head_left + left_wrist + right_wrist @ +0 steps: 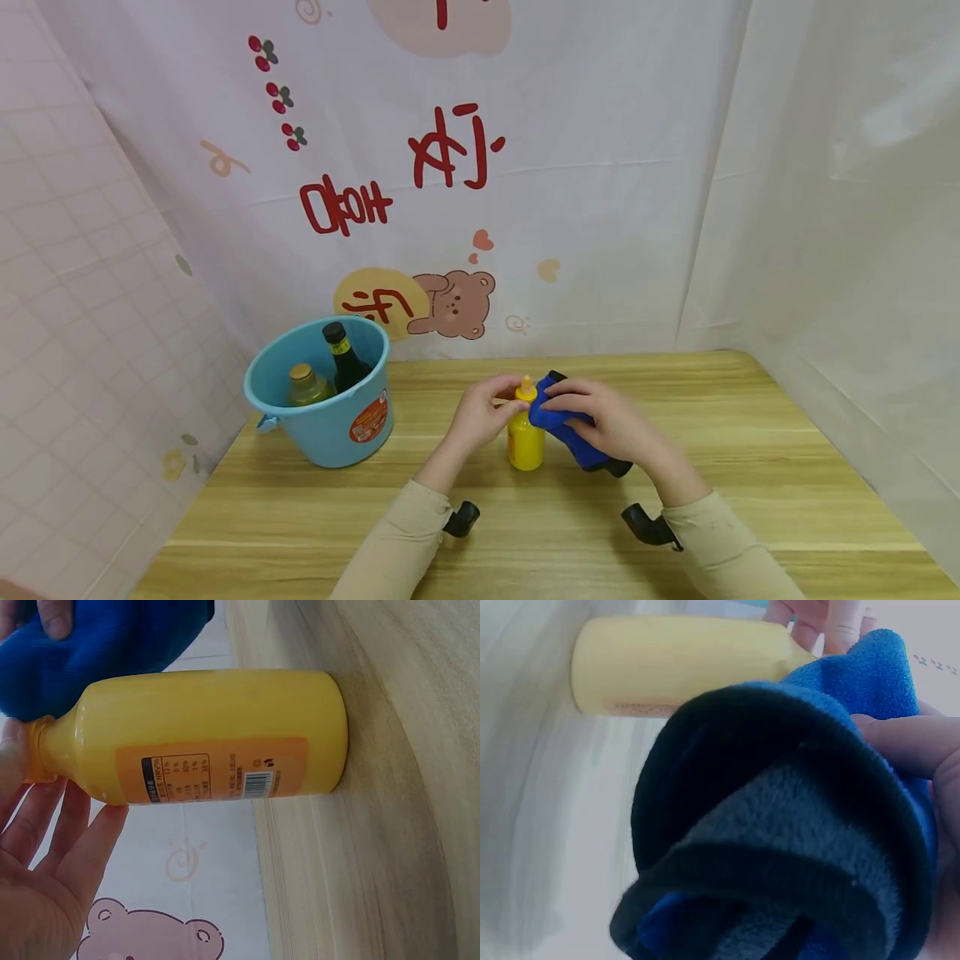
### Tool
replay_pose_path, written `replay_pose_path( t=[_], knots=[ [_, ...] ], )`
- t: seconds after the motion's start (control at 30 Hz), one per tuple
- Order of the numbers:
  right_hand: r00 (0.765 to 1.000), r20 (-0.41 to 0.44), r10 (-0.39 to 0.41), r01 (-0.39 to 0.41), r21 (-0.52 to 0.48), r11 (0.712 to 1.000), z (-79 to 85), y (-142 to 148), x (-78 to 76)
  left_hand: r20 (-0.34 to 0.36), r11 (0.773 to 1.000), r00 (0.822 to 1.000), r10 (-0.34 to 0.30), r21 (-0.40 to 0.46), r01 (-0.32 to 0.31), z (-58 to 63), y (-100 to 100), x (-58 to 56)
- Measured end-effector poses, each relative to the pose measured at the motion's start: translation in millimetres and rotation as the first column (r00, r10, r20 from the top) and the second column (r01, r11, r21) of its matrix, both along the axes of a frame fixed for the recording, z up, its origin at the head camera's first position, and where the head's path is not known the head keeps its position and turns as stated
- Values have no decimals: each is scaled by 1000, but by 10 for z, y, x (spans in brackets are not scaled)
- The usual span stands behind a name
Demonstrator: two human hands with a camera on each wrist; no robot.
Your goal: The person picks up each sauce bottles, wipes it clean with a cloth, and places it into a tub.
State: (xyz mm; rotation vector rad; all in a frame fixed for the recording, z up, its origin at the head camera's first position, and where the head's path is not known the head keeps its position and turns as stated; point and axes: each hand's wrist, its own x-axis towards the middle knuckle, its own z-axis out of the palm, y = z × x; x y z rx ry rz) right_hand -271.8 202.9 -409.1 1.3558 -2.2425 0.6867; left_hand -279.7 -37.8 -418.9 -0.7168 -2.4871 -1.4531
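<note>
A yellow squeeze bottle (527,450) with a pointed orange nozzle stands upright on the table near the middle. My left hand (483,408) holds it by the neck, thumb and fingers around the collar. In the left wrist view, the bottle (210,709) shows an orange label with a barcode. My right hand (611,421) grips a bunched blue cloth (573,433) with dark edging, which touches the bottle's upper right side. In the right wrist view, loose folds of the cloth (877,667) show a grey underside and hide part of the bottle (675,656).
A light blue bucket (322,433) stands at the left of the wooden table (750,500). Inside are a dark bottle (347,362) with a black cap and a squat, gold-capped bottle (309,387). A printed curtain (600,208) hangs behind the table.
</note>
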Motion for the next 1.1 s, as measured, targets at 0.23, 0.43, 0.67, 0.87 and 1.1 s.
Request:
replay_pose_path(
  t=[0.23,0.43,0.67,0.87,1.1],
  knots=[
    [998,67,-19,13,80,997,-59,2,18,-6,1000,1000,2,-4,-2,9,15,9],
    [996,82,-40,31,104,994,-100,47,48,-28,1000,1000,-2,-8,2,5,24,17],
    [996,82,-47,36,128,991,-212,89,53,-15,1000,1000,11,6,-11,-8,26,20],
    [996,84,-42,30,147,989,-309,95,49,-10,1000,1000,15,5,-15,-7,25,26],
    [993,114,-39,14,216,976,-401,66,37,-19,1000,1000,17,6,-17,-7,25,25]
  ],
)
